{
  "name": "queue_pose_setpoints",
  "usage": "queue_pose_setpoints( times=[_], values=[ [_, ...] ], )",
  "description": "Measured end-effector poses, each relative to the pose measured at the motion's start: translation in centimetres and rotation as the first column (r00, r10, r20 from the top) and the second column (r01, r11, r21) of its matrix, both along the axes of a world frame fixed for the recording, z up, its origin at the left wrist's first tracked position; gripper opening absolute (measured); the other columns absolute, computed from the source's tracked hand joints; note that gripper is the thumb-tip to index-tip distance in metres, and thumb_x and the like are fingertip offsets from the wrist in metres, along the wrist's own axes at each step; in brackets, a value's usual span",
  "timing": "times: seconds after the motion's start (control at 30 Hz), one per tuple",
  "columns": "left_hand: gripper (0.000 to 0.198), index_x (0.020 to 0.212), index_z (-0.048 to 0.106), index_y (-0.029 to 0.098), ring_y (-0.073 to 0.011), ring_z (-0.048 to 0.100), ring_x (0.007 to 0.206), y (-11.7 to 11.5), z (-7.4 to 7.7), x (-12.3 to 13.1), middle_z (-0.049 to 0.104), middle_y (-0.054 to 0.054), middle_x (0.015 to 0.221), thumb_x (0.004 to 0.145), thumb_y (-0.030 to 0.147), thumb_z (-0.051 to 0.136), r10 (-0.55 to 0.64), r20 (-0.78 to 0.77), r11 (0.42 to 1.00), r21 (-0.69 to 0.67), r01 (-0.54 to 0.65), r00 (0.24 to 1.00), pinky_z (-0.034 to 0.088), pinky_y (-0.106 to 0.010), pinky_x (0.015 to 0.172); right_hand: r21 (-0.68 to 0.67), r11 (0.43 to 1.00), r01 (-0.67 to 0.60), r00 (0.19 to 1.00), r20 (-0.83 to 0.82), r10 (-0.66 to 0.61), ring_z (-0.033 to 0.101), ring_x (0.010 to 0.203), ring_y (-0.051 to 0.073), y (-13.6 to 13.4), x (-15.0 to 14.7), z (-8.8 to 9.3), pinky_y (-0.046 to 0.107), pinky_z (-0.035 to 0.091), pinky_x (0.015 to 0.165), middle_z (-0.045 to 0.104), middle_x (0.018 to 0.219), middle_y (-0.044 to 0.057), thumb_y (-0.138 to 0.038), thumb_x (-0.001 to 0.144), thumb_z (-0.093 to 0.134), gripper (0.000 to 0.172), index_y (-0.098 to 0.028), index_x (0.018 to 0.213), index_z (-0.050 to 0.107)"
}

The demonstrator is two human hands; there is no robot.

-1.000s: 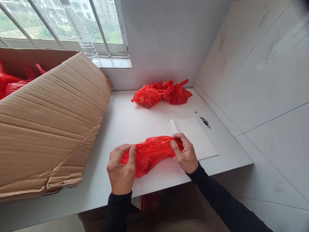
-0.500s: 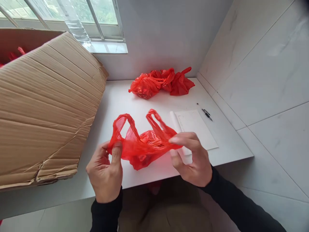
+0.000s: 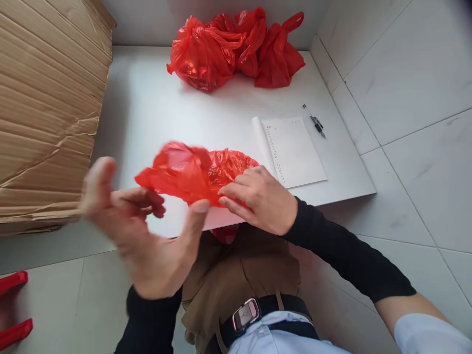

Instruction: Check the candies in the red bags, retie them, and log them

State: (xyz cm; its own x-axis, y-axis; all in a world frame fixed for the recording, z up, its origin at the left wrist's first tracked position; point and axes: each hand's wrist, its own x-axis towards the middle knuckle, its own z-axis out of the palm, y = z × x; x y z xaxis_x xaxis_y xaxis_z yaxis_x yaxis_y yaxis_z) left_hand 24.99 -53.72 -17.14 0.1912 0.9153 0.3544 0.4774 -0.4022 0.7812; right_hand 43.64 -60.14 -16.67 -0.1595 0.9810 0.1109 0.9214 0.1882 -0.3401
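Observation:
A crumpled red plastic bag (image 3: 180, 169) lies at the front edge of the white table, its near side reaching that edge. My right hand (image 3: 263, 199) grips the right part of it, fingers bent against the plastic. Beside the bag's left part, my left hand (image 3: 155, 250) is open, with thumb and fingers spread and somewhat blurred. The bag's contents are hidden, and so is the exact contact of the left fingertips.
Several filled red plastic bags (image 3: 210, 54) sit against the back wall. A ring-bound notebook (image 3: 298, 152) and a black pen (image 3: 315, 120) lie to the right. A large cardboard box (image 3: 47, 108) stands on the left. Red legs (image 3: 14, 334) of some object show on the floor.
The view has tilted downward. My left hand has let go of the bag and spread its fingers. The bag's raised handles have folded down, and my right hand has shifted left onto the bag.

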Motion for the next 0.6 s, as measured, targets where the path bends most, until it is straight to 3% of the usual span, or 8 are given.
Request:
queue_pose_setpoints(
  times=[0.07, 0.13, 0.17, 0.3, 0.37, 0.43, 0.5, 0.6],
  values=[
    [0.065, 0.127, 0.057, 0.022, -0.0132, 0.049, 0.073, 0.2, -0.4, 1.0, 0.062, -0.003, 0.112, 0.066, 0.027, 0.081, -0.044, -0.059, 0.996, 0.069, 0.048, 0.997, 0.046, -0.03, 0.072, -0.042, 0.998, -0.046, 0.999, -0.023, 0.045, 0.058, 0.082, 0.022, -0.1, -0.4, -0.2, 0.038, 0.037, 0.085, 0.068, 0.085, 0.006, -0.03, 0.104, 0.042, 0.03, -0.018, 0.11, 0.069],
    [0.021, 0.096, 0.067, 0.02, -0.0124, 0.05, 0.065, 0.8, -0.9, 1.1, 0.06, 0.002, 0.079, 0.077, 0.024, 0.073, 0.003, -0.064, 0.996, 0.086, 0.002, 0.998, 0.045, -0.029, 0.069, -0.081, 0.997, 0.012, 0.999, -0.035, -0.015, 0.061, 0.079, 0.023, -0.2, -0.4, -0.5, 0.038, 0.04, 0.082, 0.07, 0.084, 0.007, -0.03, 0.104, 0.041, 0.033, -0.018, 0.124, 0.064],
    [0.01, 0.089, 0.066, 0.02, -0.0121, 0.051, 0.064, 1.1, -1.1, 0.9, 0.058, 0.003, 0.074, 0.08, 0.024, 0.07, 0.045, -0.019, 0.997, 0.067, -0.044, 0.999, 0.045, -0.028, 0.067, -0.112, 0.99, 0.083, 0.996, -0.029, -0.086, 0.062, 0.075, 0.023, -0.3, -0.2, -0.5, 0.038, 0.043, 0.08, 0.07, 0.08, 0.007, -0.031, 0.104, 0.039, 0.038, -0.016, 0.134, 0.059],
    [0.025, 0.1, 0.065, 0.02, -0.0132, 0.059, 0.068, 1.1, -1.6, -1.5, 0.065, 0.001, 0.084, 0.078, 0.026, 0.075, 0.18, 0.257, 0.978, -0.153, -0.144, 0.95, 0.048, -0.027, 0.065, -0.253, 0.887, 0.387, 0.92, 0.049, -0.388, 0.059, 0.053, 0.025, -0.9, 0.8, -0.1, 0.037, 0.045, 0.057, 0.063, 0.06, 0.003, -0.04, 0.103, 0.037, 0.062, -0.009, 0.156, 0.028],
    [0.03, 0.103, 0.064, 0.021, -0.0149, 0.062, 0.076, 0.5, -1.7, -2.5, 0.067, 0.0, 0.092, 0.077, 0.026, 0.077, 0.213, 0.329, 0.966, -0.212, -0.148, 0.92, 0.05, -0.028, 0.069, -0.184, 0.881, 0.435, 0.898, 0.01, -0.441, 0.06, 0.054, 0.025, -1.1, 0.7, 0.6, 0.037, 0.046, 0.055, 0.067, 0.067, 0.004, -0.04, 0.102, 0.04, 0.063, -0.012, 0.156, 0.027],
    [0.028, 0.102, 0.063, 0.022, -0.0157, 0.062, 0.085, -0.1, -1.7, -3.0, 0.065, 0.0, 0.097, 0.077, 0.028, 0.076, 0.212, 0.36, 0.967, -0.212, -0.142, 0.909, 0.05, -0.027, 0.075, -0.004, 0.923, 0.384, 0.917, -0.114, -0.382, 0.065, 0.068, 0.024, -1.2, 0.0, 1.3, 0.038, 0.051, 0.065, 0.072, 0.087, 0.007, -0.034, 0.102, 0.041, 0.051, -0.017, 0.151, 0.037],
    [0.024, 0.098, 0.06, 0.024, -0.0151, 0.06, 0.088, -0.4, -1.7, -3.0, 0.062, 0.0, 0.095, 0.079, 0.03, 0.075, 0.182, 0.398, 0.972, -0.211, -0.103, 0.899, 0.049, -0.025, 0.077, 0.136, 0.963, 0.232, 0.959, -0.196, -0.203, 0.066, 0.085, 0.022, -1.0, -1.0, 1.7, 0.036, 0.052, 0.077, 0.072, 0.104, 0.007, -0.024, 0.102, 0.039, 0.036, -0.022, 0.137, 0.052],
    [0.025, 0.097, 0.058, 0.025, -0.0146, 0.059, 0.088, -0.1, -1.8, -2.9, 0.06, 0.001, 0.095, 0.08, 0.031, 0.075, 0.154, 0.487, 0.962, -0.274, -0.017, 0.86, 0.049, -0.024, 0.076, -0.005, 0.999, 0.04, 0.996, -0.078, -0.041, 0.065, 0.078, 0.022, -0.2, -2.0, 1.6, 0.033, 0.05, 0.07, 0.071, 0.085, 0.006, -0.022, 0.101, 0.041, 0.025, -0.022, 0.105, 0.066]
  ],
)
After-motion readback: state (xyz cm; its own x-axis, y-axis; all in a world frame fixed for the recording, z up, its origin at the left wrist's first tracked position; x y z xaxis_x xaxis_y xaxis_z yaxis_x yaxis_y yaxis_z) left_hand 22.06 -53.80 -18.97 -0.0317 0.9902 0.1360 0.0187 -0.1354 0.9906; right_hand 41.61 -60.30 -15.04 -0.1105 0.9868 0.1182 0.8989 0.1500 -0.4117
